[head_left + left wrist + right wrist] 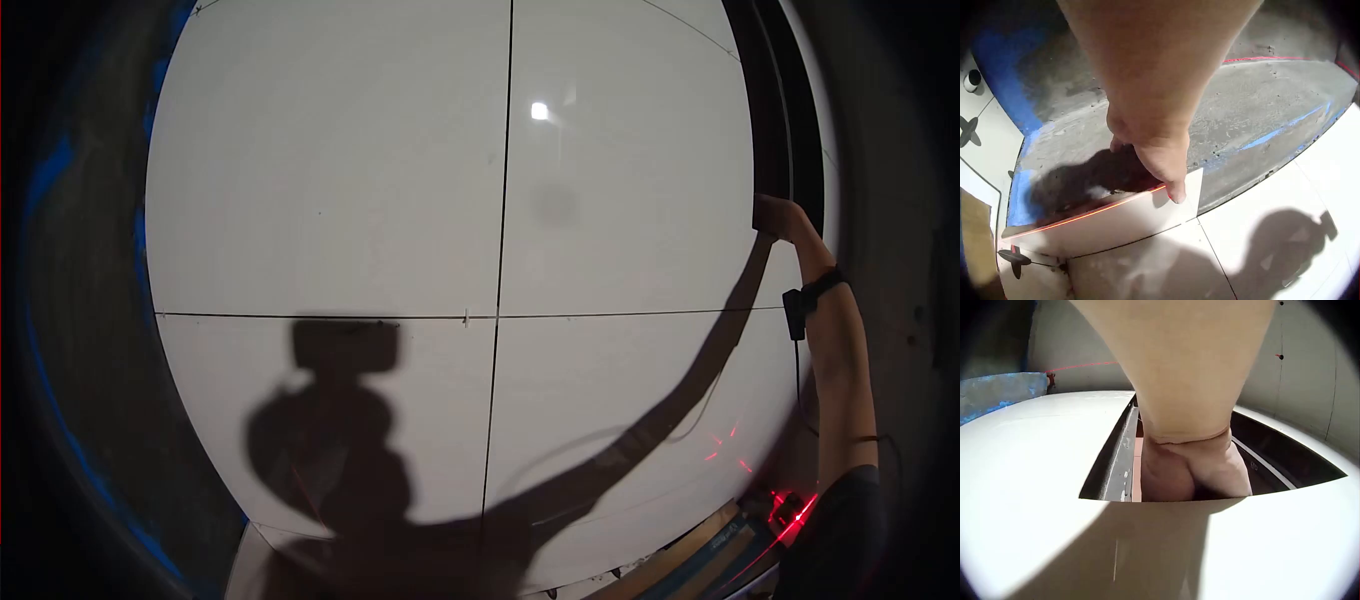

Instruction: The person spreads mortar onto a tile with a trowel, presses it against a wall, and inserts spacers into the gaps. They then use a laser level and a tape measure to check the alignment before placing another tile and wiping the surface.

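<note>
In the left wrist view my left hand (1163,156) pinches a narrow white tile strip (1110,222) near its right end. Its thumb lies over the front face, while the other fingers are mostly hidden behind. The strip stands on the top edge of white wall tiles (1266,206), and a red laser line runs along its upper edge. My right hand (785,218) is at the edge of a dark narrow opening (775,100) beside large white tiles (330,180). The right wrist view shows this hand (1191,472) reaching into the opening, its fingers hidden behind the tile edge.
Bare grey wall (1247,106) with blue patches (1004,56) lies above the strip. Black cross-shaped tile clips (1015,255) sit in joints at left. A laser level (790,508) glows red at lower right, near a cardboard box (700,560). A cable (798,370) hangs from my right wrist.
</note>
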### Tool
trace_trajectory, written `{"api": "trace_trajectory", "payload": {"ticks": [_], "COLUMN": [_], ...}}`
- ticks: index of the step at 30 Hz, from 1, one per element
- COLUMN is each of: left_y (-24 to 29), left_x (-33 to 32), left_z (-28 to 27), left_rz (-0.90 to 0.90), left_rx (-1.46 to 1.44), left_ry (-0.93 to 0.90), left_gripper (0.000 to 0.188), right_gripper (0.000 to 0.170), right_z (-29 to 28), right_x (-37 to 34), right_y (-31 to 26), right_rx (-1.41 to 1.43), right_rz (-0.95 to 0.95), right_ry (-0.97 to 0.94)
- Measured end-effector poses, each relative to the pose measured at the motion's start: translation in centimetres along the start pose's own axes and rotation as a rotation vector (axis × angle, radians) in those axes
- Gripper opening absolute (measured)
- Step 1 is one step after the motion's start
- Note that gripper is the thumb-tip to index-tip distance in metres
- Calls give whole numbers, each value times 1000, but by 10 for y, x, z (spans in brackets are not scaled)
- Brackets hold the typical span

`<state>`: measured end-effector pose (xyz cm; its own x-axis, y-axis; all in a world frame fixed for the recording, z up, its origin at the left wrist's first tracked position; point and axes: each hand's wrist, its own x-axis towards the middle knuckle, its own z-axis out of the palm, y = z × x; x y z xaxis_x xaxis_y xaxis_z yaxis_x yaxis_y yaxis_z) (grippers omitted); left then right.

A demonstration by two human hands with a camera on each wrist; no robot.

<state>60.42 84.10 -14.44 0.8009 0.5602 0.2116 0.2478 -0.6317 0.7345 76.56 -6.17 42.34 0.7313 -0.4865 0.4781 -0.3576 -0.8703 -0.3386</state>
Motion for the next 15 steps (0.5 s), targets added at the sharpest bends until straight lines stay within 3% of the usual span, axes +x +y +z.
{"api": "trace_trajectory", "payload": {"ticks": [8,11,15], "left_y": [9,19,4], "left_x": [-10,-13,-8], "left_z": [-10,-16,-11], "left_rz": [-8,-52,17], "left_rx": [-6,-29,15], "left_ry": [25,8,24], "left_gripper": [91,91,92], "right_gripper": [48,40,38], "right_z": [2,6,-3], "right_x": [40,72,-25], "right_y": [32,51,-29], "right_rx": [528,509,216], "right_rz": [6,16,-46], "right_ry": [-99,-31,-17]}}
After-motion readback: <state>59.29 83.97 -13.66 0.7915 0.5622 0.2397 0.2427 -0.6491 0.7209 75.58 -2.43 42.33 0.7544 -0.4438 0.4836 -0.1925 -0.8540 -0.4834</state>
